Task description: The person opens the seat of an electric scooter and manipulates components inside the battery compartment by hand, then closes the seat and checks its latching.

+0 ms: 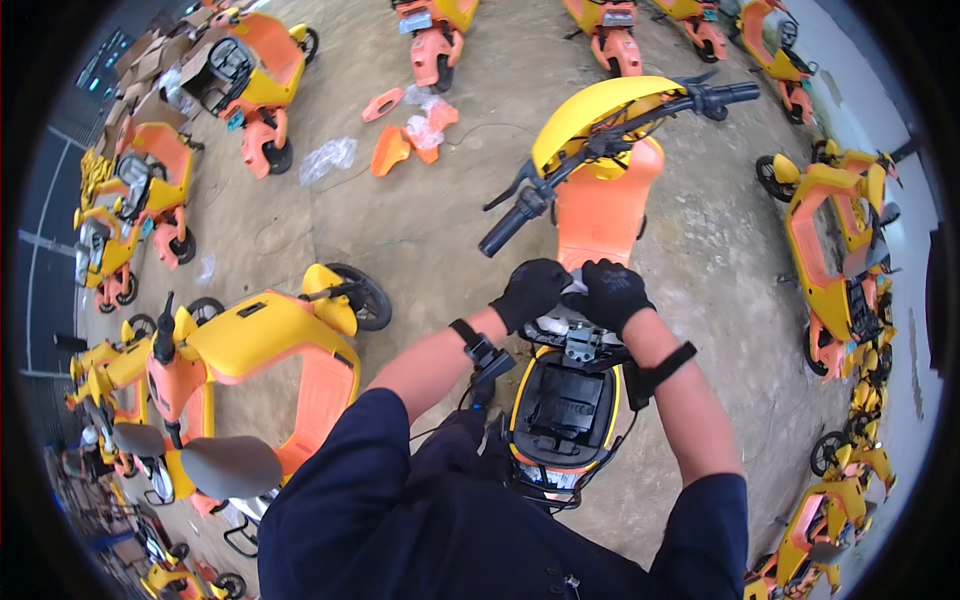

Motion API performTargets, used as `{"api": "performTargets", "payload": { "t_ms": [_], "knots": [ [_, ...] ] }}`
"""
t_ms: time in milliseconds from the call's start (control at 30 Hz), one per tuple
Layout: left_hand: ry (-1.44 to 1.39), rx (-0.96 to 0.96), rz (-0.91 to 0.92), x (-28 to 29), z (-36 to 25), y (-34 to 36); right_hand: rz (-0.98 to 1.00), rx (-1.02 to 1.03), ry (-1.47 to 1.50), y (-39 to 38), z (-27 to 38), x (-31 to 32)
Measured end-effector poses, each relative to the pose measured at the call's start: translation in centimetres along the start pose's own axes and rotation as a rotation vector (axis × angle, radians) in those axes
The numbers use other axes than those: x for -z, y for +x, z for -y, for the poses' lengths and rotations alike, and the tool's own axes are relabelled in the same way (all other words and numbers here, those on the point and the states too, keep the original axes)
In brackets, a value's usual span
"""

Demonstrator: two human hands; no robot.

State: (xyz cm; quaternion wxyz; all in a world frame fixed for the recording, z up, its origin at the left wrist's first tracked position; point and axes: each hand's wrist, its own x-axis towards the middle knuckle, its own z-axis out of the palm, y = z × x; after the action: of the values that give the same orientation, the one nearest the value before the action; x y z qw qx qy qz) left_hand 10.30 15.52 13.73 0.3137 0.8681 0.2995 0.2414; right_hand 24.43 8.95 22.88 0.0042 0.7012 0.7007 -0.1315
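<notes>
My left hand [532,293] and my right hand [615,295], both in black gloves, are closed close together above the middle of a yellow and orange scooter. Between their fingers is a small pale piece [574,287] that I cannot make out. Just beneath them sits a metal bracket [582,342], and below it an open black storage bucket [562,408] with a yellow rim. Beyond my hands are the orange footboard [605,205], yellow front cover [585,108] and black handlebar [518,218], which is turned at a slant.
Another yellow and orange scooter [250,345] stands close at my left. More scooters [835,245] line the right side and far edge. Loose orange panels [390,150] and clear plastic wrapping [325,160] lie on the concrete floor [400,240]. Cardboard boxes [160,65] are piled far left.
</notes>
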Motion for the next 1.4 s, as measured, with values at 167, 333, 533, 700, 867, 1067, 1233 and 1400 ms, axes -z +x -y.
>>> {"api": "performTargets", "payload": {
  "t_ms": [167,333,533,700,867,1067,1233,1400],
  "knots": [
    [-0.159,0.123,-0.123,-0.1,-0.2,-1.8,0.187,0.196,-0.011,2.6,-1.0,-2.4],
    [-0.190,0.098,-0.073,1.1,-2.9,-3.6,-0.018,0.397,-0.053,2.2,-1.9,-2.5],
    [-0.284,0.107,-0.049,-0.7,-2.1,-1.9,0.077,0.359,-0.158,2.3,-1.1,-1.3],
    [-0.738,0.315,0.120,0.4,-2.0,-1.8,0.065,0.399,-0.204,1.7,-1.1,-1.2],
    [-0.516,0.159,0.072,0.5,-2.4,-1.6,0.086,0.288,-0.229,1.1,-0.3,-0.3],
    [0.256,-0.050,0.118,1.8,-2.5,-1.9,0.070,0.277,-0.206,0.4,0.3,-1.3],
    [0.453,0.209,0.452,2.6,-4.1,0.5,0.113,-0.167,-0.073,1.0,1.8,-1.2],
    [0.444,0.316,0.505,2.0,-5.0,-0.4,-0.037,-0.446,0.118,0.2,1.7,-4.4]
  ]
}}
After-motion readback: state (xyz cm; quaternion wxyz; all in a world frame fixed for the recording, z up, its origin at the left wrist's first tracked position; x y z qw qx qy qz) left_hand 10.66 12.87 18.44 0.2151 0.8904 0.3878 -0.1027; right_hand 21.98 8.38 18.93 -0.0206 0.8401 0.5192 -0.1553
